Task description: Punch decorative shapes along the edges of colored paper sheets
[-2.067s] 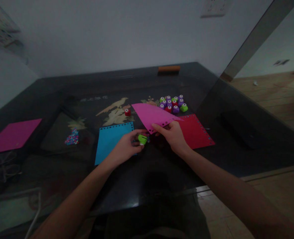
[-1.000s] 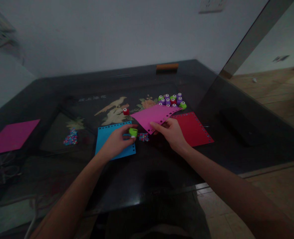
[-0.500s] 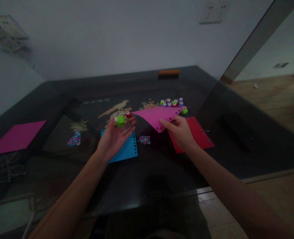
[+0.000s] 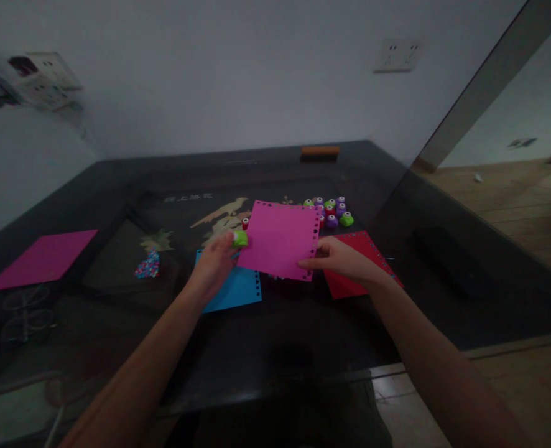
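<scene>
My left hand (image 4: 214,264) is closed round a small green craft punch (image 4: 240,239), which meets the left edge of a pink sheet of paper (image 4: 278,239). Whether the paper sits in the punch's slot I cannot tell. My right hand (image 4: 338,256) pinches the same sheet at its right edge, thumb on top. Small shaped holes run along its top and right edges. Below the left hand lies a blue sheet (image 4: 236,292) with holes down its right side. A red sheet (image 4: 350,283), also punched, lies under the right hand.
Several green, purple and red punches (image 4: 332,221) stand behind the pink sheet; a red one (image 4: 245,223) stands apart. Paper bits (image 4: 148,265) are piled at left, near another pink sheet (image 4: 42,258) and glasses (image 4: 28,314). A brown cylinder (image 4: 320,151) lies by the wall.
The pink sheet has turned from a slanted, drooping pose to face me flatly. My left hand has gone from open palm with the punch on it to gripping the punch at the sheet's edge.
</scene>
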`<action>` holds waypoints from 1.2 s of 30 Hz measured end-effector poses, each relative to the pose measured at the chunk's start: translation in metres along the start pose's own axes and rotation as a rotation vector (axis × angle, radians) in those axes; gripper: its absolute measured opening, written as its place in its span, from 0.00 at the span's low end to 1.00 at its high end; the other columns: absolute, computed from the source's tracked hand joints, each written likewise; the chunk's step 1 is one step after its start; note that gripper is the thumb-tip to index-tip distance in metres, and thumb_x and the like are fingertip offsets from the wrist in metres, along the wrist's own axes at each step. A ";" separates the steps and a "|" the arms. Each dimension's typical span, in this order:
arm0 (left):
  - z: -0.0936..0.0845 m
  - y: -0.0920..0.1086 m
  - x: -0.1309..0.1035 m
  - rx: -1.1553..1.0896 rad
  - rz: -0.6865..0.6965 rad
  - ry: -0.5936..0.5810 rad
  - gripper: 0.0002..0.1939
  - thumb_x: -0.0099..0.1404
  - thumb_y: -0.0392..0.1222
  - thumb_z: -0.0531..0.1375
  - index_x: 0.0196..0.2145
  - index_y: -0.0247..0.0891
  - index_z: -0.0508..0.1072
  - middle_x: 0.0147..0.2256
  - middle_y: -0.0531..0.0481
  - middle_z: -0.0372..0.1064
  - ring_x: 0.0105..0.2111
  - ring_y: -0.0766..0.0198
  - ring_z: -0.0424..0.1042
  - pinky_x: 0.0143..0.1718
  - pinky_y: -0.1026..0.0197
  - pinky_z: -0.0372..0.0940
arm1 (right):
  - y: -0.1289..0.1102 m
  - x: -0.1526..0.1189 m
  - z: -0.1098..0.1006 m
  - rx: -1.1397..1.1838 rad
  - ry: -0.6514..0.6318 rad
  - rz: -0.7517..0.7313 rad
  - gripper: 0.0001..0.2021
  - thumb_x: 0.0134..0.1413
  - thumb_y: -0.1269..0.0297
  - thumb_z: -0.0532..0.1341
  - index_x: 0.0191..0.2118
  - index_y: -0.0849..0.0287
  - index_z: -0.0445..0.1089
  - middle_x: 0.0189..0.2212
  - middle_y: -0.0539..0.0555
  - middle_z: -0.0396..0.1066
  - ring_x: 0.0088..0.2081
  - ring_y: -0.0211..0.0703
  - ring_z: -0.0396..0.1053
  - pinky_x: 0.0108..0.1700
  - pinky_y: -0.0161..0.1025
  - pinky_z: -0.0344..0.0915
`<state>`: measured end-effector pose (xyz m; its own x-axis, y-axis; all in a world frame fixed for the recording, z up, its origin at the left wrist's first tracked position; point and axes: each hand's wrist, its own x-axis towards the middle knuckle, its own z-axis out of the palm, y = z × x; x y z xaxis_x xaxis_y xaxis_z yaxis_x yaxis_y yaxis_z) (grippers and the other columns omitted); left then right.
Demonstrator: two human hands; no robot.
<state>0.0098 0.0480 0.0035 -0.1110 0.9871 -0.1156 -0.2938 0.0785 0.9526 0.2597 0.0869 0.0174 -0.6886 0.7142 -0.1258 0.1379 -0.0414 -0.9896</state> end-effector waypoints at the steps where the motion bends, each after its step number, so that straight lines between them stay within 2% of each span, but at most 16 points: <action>1: 0.001 -0.004 0.000 0.051 0.028 0.007 0.19 0.54 0.54 0.63 0.36 0.36 0.73 0.39 0.45 0.74 0.41 0.55 0.72 0.41 0.54 0.67 | 0.002 0.001 -0.001 0.004 0.014 0.019 0.05 0.46 0.66 0.66 0.31 0.61 0.75 0.29 0.51 0.75 0.29 0.36 0.71 0.34 0.35 0.68; 8: 0.000 -0.015 -0.001 0.248 0.135 0.006 0.15 0.56 0.51 0.63 0.37 0.39 0.76 0.39 0.47 0.74 0.40 0.58 0.71 0.42 0.57 0.66 | 0.017 0.009 -0.001 0.097 0.151 0.076 0.11 0.41 0.68 0.68 0.35 0.61 0.74 0.33 0.54 0.76 0.31 0.39 0.72 0.36 0.39 0.69; 12: 0.000 -0.014 -0.003 0.238 0.162 0.008 0.16 0.57 0.51 0.62 0.38 0.39 0.76 0.39 0.47 0.74 0.41 0.57 0.71 0.44 0.56 0.66 | 0.023 0.013 -0.002 0.195 0.262 0.047 0.11 0.42 0.65 0.68 0.34 0.62 0.74 0.29 0.53 0.76 0.31 0.40 0.73 0.36 0.41 0.70; 16: 0.002 -0.012 -0.005 0.189 0.164 0.004 0.15 0.57 0.50 0.63 0.39 0.39 0.76 0.40 0.48 0.74 0.42 0.59 0.71 0.46 0.58 0.65 | 0.023 0.015 -0.002 0.195 0.330 0.007 0.09 0.39 0.65 0.69 0.30 0.63 0.74 0.25 0.52 0.75 0.27 0.39 0.71 0.35 0.40 0.69; 20: 0.004 -0.009 -0.005 0.159 0.177 0.042 0.16 0.57 0.50 0.63 0.39 0.37 0.75 0.41 0.46 0.73 0.44 0.57 0.70 0.45 0.57 0.66 | 0.024 0.017 -0.006 0.183 0.431 -0.072 0.11 0.36 0.65 0.69 0.30 0.64 0.74 0.27 0.52 0.75 0.27 0.38 0.71 0.37 0.41 0.68; 22: 0.004 -0.008 -0.005 0.178 0.188 0.069 0.17 0.57 0.50 0.63 0.40 0.36 0.74 0.41 0.45 0.72 0.42 0.57 0.71 0.42 0.57 0.68 | 0.025 0.018 -0.011 0.182 0.491 -0.105 0.14 0.35 0.66 0.70 0.32 0.63 0.74 0.29 0.53 0.76 0.29 0.39 0.72 0.39 0.42 0.68; 25: 0.005 -0.006 -0.006 0.200 0.180 0.099 0.19 0.55 0.50 0.63 0.41 0.36 0.73 0.38 0.46 0.71 0.35 0.61 0.71 0.35 0.61 0.68 | 0.023 0.015 -0.022 0.145 0.559 -0.145 0.15 0.32 0.66 0.70 0.33 0.63 0.74 0.30 0.54 0.76 0.30 0.41 0.72 0.40 0.44 0.68; 27: 0.005 -0.006 -0.007 0.160 0.168 0.073 0.20 0.56 0.48 0.63 0.44 0.37 0.72 0.38 0.48 0.71 0.33 0.64 0.71 0.34 0.62 0.67 | 0.019 0.008 -0.032 0.115 0.602 -0.163 0.15 0.33 0.65 0.70 0.33 0.62 0.74 0.30 0.54 0.76 0.30 0.42 0.72 0.40 0.45 0.69; 29: 0.007 -0.006 -0.008 0.107 0.147 0.031 0.20 0.57 0.46 0.63 0.47 0.40 0.71 0.40 0.48 0.71 0.34 0.65 0.72 0.37 0.62 0.68 | 0.015 -0.004 -0.044 0.105 0.651 -0.175 0.15 0.34 0.63 0.70 0.33 0.61 0.74 0.30 0.54 0.76 0.30 0.42 0.72 0.40 0.45 0.69; 32: 0.011 -0.009 -0.010 0.060 0.098 -0.020 0.17 0.57 0.45 0.63 0.45 0.39 0.73 0.43 0.47 0.71 0.38 0.64 0.72 0.43 0.60 0.67 | 0.013 -0.028 -0.067 0.155 0.719 -0.157 0.12 0.36 0.61 0.69 0.31 0.59 0.74 0.27 0.53 0.76 0.27 0.41 0.72 0.36 0.41 0.69; 36: 0.015 -0.013 -0.012 0.086 0.030 -0.043 0.20 0.52 0.42 0.67 0.44 0.40 0.73 0.43 0.47 0.71 0.41 0.61 0.72 0.47 0.56 0.65 | 0.023 -0.059 -0.098 0.221 0.822 -0.113 0.12 0.35 0.61 0.71 0.30 0.58 0.75 0.27 0.52 0.75 0.25 0.38 0.70 0.31 0.36 0.68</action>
<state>0.0296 0.0371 -0.0029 -0.0768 0.9941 -0.0759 -0.2083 0.0585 0.9763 0.3732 0.1119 0.0091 0.0569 0.9982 -0.0191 -0.1011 -0.0133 -0.9948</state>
